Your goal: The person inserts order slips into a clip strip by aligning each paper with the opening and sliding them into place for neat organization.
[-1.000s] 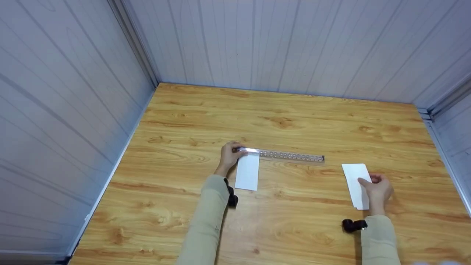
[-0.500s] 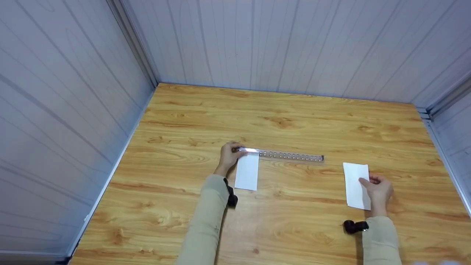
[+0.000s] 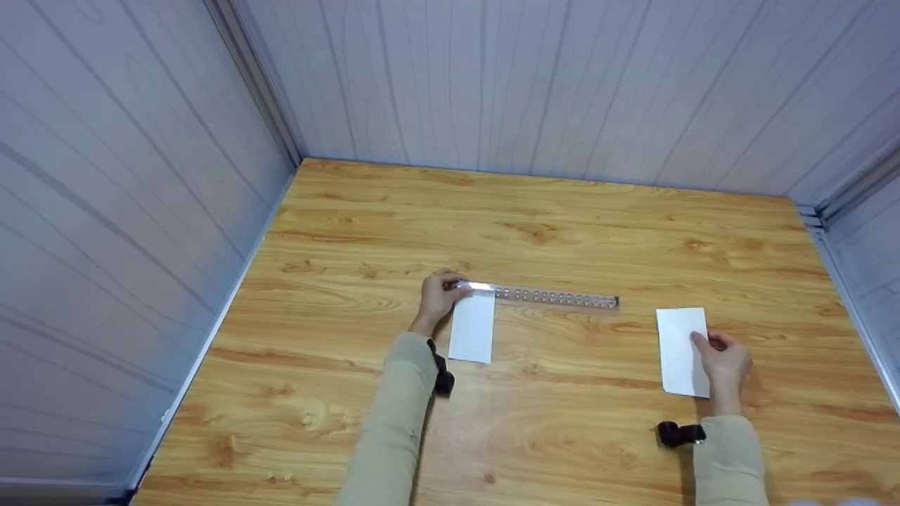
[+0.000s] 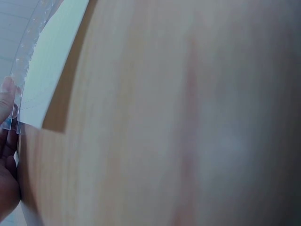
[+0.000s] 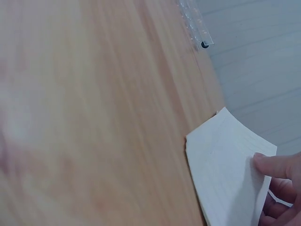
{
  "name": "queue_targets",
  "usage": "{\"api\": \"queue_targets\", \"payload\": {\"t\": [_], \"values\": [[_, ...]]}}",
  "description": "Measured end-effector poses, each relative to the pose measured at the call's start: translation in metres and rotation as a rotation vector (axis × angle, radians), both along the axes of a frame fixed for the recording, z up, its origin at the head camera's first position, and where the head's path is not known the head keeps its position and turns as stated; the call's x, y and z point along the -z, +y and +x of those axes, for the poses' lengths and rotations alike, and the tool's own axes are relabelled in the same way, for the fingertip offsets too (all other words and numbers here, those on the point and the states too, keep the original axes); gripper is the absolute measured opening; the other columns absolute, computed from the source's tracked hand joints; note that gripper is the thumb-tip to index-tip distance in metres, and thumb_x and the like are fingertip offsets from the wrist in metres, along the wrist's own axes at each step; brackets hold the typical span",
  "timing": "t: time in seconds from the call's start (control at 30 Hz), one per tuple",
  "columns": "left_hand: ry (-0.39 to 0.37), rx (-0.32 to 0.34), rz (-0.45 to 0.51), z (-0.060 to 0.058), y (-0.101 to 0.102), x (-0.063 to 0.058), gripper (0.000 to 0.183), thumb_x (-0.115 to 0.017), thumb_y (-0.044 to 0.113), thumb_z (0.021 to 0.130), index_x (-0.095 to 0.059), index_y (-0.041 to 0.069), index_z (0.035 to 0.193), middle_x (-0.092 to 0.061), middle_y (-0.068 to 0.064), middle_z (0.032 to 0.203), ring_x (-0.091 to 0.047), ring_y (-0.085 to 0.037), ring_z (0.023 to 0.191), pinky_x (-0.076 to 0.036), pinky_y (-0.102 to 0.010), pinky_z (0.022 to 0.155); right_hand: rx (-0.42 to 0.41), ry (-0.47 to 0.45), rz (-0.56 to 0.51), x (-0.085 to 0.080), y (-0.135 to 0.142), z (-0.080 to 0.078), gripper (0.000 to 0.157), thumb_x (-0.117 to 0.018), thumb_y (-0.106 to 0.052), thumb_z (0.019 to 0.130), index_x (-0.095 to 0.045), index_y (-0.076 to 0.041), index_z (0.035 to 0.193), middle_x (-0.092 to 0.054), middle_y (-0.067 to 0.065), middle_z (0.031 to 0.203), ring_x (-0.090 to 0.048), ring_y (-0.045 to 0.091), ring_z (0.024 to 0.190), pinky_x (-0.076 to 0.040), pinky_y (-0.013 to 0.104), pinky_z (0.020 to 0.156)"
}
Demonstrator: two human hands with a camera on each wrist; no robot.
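My left hand [image 3: 437,301] grips the left end of a long clear plastic ticket rail [image 3: 555,296], with a row of round balls along it and a dark cap at its right end. A white paper slip [image 3: 472,332] extends from the rail beside that hand, its top edge at the rail. In the left wrist view this slip [image 4: 51,61] stands partly off the table, casting a shadow. To the right, my right hand [image 3: 727,362] pinches white paper [image 3: 678,351] by its right edge, thumb on top. The right wrist view shows the paper [image 5: 225,165] bent slightly; whether several sheets are stacked is unclear.
A wood-grain table [image 3: 534,232] lies under everything. Pale panelled walls [image 3: 450,84] border its back and sides. Each wrist carries a small black camera, such as the left one [image 3: 443,379].
The paper in my right hand has turned from tilted to nearly straight, and its offset lower edges look lined up. My left hand, the rail and its slip have stayed put.
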State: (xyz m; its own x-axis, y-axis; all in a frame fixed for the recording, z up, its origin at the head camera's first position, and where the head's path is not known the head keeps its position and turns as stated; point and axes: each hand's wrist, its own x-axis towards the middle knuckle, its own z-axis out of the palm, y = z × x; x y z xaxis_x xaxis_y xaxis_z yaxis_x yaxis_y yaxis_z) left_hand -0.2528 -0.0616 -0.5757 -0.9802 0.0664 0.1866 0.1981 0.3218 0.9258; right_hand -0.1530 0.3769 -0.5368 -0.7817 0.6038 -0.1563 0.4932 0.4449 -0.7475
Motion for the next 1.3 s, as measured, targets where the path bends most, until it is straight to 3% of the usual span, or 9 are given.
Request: {"api": "queue_targets", "payload": {"t": [0.1, 0.27, 0.6, 0.9, 1.07, 1.3], "values": [[0.002, -0.006, -0.013, -0.001, 0.000, 0.000, 0.016, -0.070, 0.002, 0.073, -0.068, -0.005, 0.087, -0.061, -0.015, 0.087, -0.056, -0.026, 0.081, -0.047, -0.029, 0.070, 0.002, 0.026, 0.009, -0.002, -0.001, -0.001, 0.039, -0.062, -0.026, 0.082, -0.060, 0.006, 0.102, -0.049, -0.015, 0.065, -0.041, -0.003, 0.060, -0.035, 0.015, 0.056], [0.009, -0.011, -0.020, -0.001, 0.000, 0.001, 0.016, -0.070, 0.002, 0.073, -0.068, -0.005, 0.087, -0.061, -0.015, 0.087, -0.057, -0.026, 0.081, -0.047, -0.029, 0.070, 0.003, 0.035, 0.021, -0.006, -0.004, -0.001, 0.039, -0.061, -0.028, 0.082, -0.060, 0.006, 0.102, -0.050, -0.013, 0.065, -0.041, -0.004, 0.059, -0.035, 0.016, 0.055], [0.031, 0.015, 0.032, 0.001, -0.001, 0.000, 0.015, -0.069, -0.001, 0.073, -0.067, -0.008, 0.086, -0.060, -0.017, 0.084, -0.056, -0.027, 0.077, -0.047, -0.027, 0.066, -0.007, 0.079, -0.010, -0.008, -0.010, 0.002, 0.040, -0.062, -0.026, 0.081, -0.060, 0.008, 0.102, -0.050, -0.015, 0.064, -0.042, -0.006, 0.060, -0.036, 0.014, 0.056], [0.017, 0.008, 0.038, 0.001, 0.000, -0.001, 0.016, -0.070, -0.002, 0.072, -0.067, -0.008, 0.086, -0.060, -0.018, 0.086, -0.056, -0.026, 0.077, -0.046, -0.026, 0.065, -0.025, 0.049, -0.054, -0.006, -0.015, 0.003, 0.046, -0.063, -0.028, 0.081, -0.058, 0.009, 0.107, -0.053, -0.012, 0.069, -0.043, -0.006, 0.061, -0.037, 0.012, 0.057], [0.030, 0.007, 0.042, 0.001, 0.000, 0.000, 0.015, -0.070, -0.002, 0.072, -0.067, -0.008, 0.085, -0.060, -0.018, 0.084, -0.055, -0.026, 0.075, -0.046, -0.026, 0.064, -0.041, 0.017, -0.074, -0.006, -0.018, 0.002, 0.047, -0.062, -0.029, 0.081, -0.057, 0.008, 0.110, -0.057, -0.003, 0.079, -0.044, -0.003, 0.066, -0.037, 0.013, 0.059], [0.023, -0.002, 0.036, 0.000, 0.000, 0.000, 0.015, -0.070, -0.002, 0.071, -0.067, -0.007, 0.085, -0.060, -0.017, 0.084, -0.056, -0.027, 0.077, -0.046, -0.027, 0.066, -0.072, -0.040, -0.111, -0.006, -0.024, -0.001, 0.051, -0.059, -0.033, 0.083, -0.054, 0.007, 0.115, -0.055, 0.015, 0.103, -0.049, 0.013, 0.083, -0.036, 0.013, 0.059]]}}
